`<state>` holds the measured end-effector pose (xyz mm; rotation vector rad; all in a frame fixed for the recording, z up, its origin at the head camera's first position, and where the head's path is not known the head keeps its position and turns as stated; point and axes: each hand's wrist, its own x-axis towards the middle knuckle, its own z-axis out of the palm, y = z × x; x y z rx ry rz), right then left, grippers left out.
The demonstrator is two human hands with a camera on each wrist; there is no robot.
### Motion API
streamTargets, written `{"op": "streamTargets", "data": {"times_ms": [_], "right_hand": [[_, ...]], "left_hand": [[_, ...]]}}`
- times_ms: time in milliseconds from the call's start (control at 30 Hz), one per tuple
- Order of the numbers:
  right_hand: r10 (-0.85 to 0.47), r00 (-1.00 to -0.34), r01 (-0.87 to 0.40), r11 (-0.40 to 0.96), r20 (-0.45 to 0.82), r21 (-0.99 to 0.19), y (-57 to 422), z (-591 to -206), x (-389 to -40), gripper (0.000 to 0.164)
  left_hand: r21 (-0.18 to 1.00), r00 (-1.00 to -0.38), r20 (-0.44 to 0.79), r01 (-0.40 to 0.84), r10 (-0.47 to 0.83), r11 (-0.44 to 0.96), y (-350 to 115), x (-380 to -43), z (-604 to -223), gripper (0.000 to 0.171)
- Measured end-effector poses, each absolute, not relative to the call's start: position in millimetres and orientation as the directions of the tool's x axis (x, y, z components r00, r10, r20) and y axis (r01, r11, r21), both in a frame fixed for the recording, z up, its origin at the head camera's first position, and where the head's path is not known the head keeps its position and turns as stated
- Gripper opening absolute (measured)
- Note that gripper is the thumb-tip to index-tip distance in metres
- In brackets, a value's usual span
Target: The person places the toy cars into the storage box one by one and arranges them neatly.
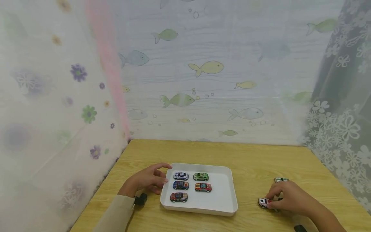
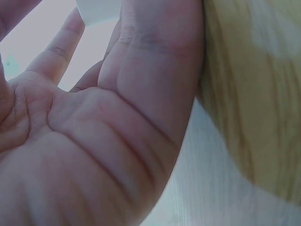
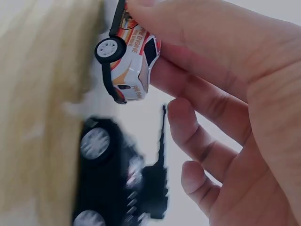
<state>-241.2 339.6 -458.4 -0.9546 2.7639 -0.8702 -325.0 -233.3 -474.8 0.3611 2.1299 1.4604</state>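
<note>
My right hand [image 1: 292, 197] pinches a white toy car [image 1: 263, 202] on the table, right of the tray; red and orange "fire engine" markings show on this car [image 3: 134, 61] in the right wrist view. Beside it stands a blurred black toy vehicle [image 3: 106, 174] with a thin upright part. Just beyond the hand sits a green and white toy car [image 1: 281, 179], partly hidden. My left hand [image 1: 149, 178] touches the left rim of a white tray [image 1: 217, 204] with loosely bent, spread fingers. In its wrist view the palm [image 2: 84, 150] fills most of the frame.
Several toy cars stand in the tray: a white and blue one [image 1: 181, 176], a green one [image 1: 201, 176], a blue one [image 1: 181, 185], a red and yellow one [image 1: 203, 187] and a dark red one [image 1: 178, 197]. Patterned curtains [image 1: 214, 122] border the wooden table [image 1: 203, 151].
</note>
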Motion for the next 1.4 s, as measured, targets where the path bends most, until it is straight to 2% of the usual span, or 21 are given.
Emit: {"op": "streamTargets", "data": {"times_ms": [233,567,933,1400], "right_hand": [[-0.563,-0.813,-0.547,0.652,0.149,-0.525,310,-441,-247,0.016],[-0.601,-0.761,-0.626,0.583,0.244,-0.517,247,-425,-259,0.011],[-0.646,-0.737,-0.637,0.567,0.198,-0.522,181,-435,-273,0.008],[-0.601,-0.794,-0.543,0.629,0.095,-0.556,147,-454,-268,0.01]], "left_hand": [[0.922,-0.824,-0.282,-0.091,0.491,0.376,-234,-325,-479,0.061],[0.922,-0.826,-0.281,-0.091,0.489,0.376,-233,-325,-478,0.06],[0.922,-0.827,-0.282,-0.095,0.486,0.374,-233,-325,-476,0.061],[0.924,-0.826,-0.285,-0.101,0.486,0.37,-233,-326,-476,0.059]]}}
